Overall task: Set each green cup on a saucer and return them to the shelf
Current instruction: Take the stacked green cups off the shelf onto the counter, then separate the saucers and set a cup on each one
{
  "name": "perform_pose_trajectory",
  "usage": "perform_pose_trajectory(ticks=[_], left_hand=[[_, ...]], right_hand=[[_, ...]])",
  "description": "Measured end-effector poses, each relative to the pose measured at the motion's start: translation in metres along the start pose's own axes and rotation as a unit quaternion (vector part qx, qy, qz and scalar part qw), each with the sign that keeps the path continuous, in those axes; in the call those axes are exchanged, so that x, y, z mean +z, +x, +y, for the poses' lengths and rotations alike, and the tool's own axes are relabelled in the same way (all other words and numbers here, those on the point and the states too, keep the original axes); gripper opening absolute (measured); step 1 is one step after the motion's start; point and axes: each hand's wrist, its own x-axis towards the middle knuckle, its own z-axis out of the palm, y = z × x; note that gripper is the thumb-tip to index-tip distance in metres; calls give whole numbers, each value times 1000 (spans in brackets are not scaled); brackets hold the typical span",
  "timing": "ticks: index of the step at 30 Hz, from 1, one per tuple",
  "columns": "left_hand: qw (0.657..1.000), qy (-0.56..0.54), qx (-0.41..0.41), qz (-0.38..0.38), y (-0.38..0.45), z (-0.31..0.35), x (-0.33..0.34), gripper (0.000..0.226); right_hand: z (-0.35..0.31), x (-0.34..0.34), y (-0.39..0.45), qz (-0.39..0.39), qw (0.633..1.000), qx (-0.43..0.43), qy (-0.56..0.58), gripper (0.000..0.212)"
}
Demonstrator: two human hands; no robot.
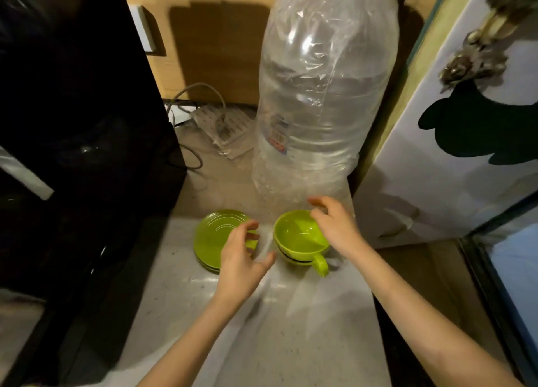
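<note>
Where hands hover, glossy round cups (pixel 300 238), saucers (pixel 215 235)

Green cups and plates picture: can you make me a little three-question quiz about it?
1. True or false: the green cups are stacked.
2. Which hand is over the cups? A left, B right
3. Fill in: the left hand hovers over the green ____.

Key: 1 true, a second cup shows under the top one. 2 B. 3 saucers, a small stack left of the cups.
</note>
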Motion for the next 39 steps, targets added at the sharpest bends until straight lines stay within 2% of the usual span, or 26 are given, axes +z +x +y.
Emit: perform_pose_trajectory(ticks=[2,3,5,8,11,16,26,32,36,39], left_hand=[[999,9,2,37,4,-4,-13,54],[998,22,-13,49,7,-9,-20,56],[995,70,-48,43,13,-22,-29,77],[988,133,-77,-23,17,-41,-40,117],[980,164,-95,-63,17,-58,-45,133],[978,174,-84,-73,18,-74,-47,133],[988,130,-70,-39,15,-75,-47,125],[993,117,-6,-6,-10,-71,-58,119],[991,134,-1,-15,-37,-69,-68,123],[995,101,3,-16,-59,-70,-70,121]], right_hand=[[-16,15,-2,-13,999,-39,35,31],[-23,25,-2,-26,997,-47,54,30],[-34,46,-7,-51,993,-49,95,27],[-40,79,-16,-76,990,-35,117,31],[-36,108,-23,-116,990,-19,74,48],[-23,127,-24,-135,989,-8,-61,66],[-15,124,-30,-82,994,2,71,57],[-14,118,-56,-101,991,-14,86,60],[-4,113,-85,-106,990,-26,94,57],[4,113,-105,-99,991,-41,80,53]])
